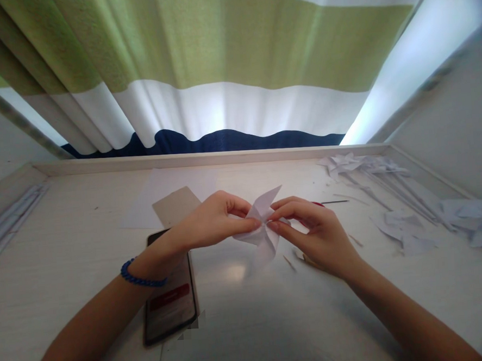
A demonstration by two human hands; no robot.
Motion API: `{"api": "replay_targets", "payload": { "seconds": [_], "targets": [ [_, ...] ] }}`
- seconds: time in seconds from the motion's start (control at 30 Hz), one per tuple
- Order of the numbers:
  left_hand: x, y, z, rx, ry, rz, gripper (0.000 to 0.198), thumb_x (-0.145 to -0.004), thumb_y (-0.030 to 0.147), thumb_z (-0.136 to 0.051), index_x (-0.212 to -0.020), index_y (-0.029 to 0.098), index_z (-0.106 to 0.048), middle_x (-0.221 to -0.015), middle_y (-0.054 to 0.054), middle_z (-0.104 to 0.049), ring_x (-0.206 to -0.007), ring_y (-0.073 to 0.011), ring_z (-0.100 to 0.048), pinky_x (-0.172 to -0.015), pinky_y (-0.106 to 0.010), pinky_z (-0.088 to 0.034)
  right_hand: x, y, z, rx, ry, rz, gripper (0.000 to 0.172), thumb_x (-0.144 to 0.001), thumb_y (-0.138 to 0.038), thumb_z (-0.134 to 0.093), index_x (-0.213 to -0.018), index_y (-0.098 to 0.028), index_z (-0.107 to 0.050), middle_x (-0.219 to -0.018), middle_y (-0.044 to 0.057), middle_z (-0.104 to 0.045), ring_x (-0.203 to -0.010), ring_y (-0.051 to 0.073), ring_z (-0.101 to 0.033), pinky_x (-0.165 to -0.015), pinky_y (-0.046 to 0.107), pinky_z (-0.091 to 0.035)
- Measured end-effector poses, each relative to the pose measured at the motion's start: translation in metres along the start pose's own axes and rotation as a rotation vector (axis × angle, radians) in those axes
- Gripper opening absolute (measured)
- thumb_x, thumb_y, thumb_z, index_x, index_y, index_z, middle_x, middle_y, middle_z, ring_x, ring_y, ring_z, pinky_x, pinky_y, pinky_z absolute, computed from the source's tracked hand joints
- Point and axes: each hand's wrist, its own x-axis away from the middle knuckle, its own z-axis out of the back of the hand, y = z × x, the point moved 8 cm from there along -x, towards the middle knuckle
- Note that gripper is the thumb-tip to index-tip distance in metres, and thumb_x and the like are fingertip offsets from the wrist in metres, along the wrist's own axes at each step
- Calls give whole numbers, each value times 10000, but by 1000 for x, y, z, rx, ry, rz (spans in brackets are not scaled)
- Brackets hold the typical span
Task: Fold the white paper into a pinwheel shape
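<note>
White paper forms the pinwheel point(264, 236), poised above the middle of the tabletop point(241, 322). The left hand point(211, 220) has its fingers pinching it just left of centre; the right hand point(315, 222) has its fingers pinching at the centre itself. Light, steady pressure there should serve best (thin paper probably creases easily), keeping the folds gathered. The phone point(172, 321) lies partly beneath the left forearm point(110, 308), perhaps in its way; a stick point(289, 263) lies near the right hand, with paper shapes point(405, 230) farther right.
</note>
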Motion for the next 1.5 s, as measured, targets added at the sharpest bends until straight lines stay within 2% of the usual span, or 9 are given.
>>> {"api": "replay_targets", "payload": {
  "seconds": [0.27,0.5,0.63,0.77,0.9,1.1,1.23,1.37,1.5],
  "targets": [
    [-1,-4,-6,111,-51,38,197,-724,288,-584,-808,142,-686,-641,23,-592,-589,-90,-485,-540,-176,-340,4,6,-3,6,95,-7,196,-746,-144,-643,-884,-208,-519,-863,12,-557,-821,170,-544,-752,303,-446],
    [-1,-3,-5,146,-40,38,162,-724,239,-584,-808,147,-687,-652,24,-610,-584,-83,-496,-537,-170,-349,4,-2,-3,-29,49,46,349,-752,-121,-621,-1034,-237,-451,-1004,25,-506,-929,168,-521,-817,304,-444],
    [-2,-4,-1,184,-14,25,151,-722,227,-593,-814,161,-693,-704,20,-647,-617,-92,-529,-568,-178,-376,3,-19,1,267,-52,182,236,-752,-181,-650,-964,-239,-563,-1141,43,-448,-1083,204,-443,-902,334,-393],
    [-3,-7,-1,220,-15,31,166,-718,235,-607,-840,164,-695,-738,12,-666,-635,-100,-547,-586,-189,-394,2,-20,3,394,-123,178,126,-783,-215,-627,-906,-241,-622,-1186,44,-425,-1128,216,-411,-938,357,-361],
    [-3,-6,-3,217,-31,38,142,-717,200,-602,-816,164,-697,-670,28,-645,-581,-76,-516,-539,-168,-364,1,-16,6,314,-80,182,59,-788,-198,-620,-831,-232,-641,-1118,37,-471,-1050,203,-475,-880,351,-411],
    [-2,-4,-8,204,-54,39,132,-716,222,-608,-786,151,-694,-675,25,-635,-611,-80,-516,-564,-165,-362,1,-12,2,190,8,218,102,-768,-154,-642,-849,-215,-654,-1012,40,-522,-877,161,-547,-768,297,-461],
    [-1,-6,-10,199,-67,47,142,-721,231,-597,-793,147,-687,-669,25,-623,-600,-82,-506,-550,-169,-349,1,-10,-2,173,28,207,108,-759,-128,-645,-831,-203,-618,-963,36,-531,-888,161,-536,-767,285,-449],
    [0,-8,-11,171,-71,56,171,-717,266,-608,-796,133,-681,-618,31,-584,-568,-73,-474,-529,-166,-329,2,1,1,55,106,96,210,-728,-166,-678,-827,-215,-499,-871,6,-503,-805,156,-520,-696,289,-450],
    [0,-6,-12,160,-76,69,160,-711,261,-607,-776,134,-680,-602,37,-573,-550,-70,-463,-507,-161,-317,3,16,-7,-161,33,-74,326,-724,-219,-689,-912,-239,-424,-860,-2,-498,-775,161,-541,-672,296,-472]
  ]
}}
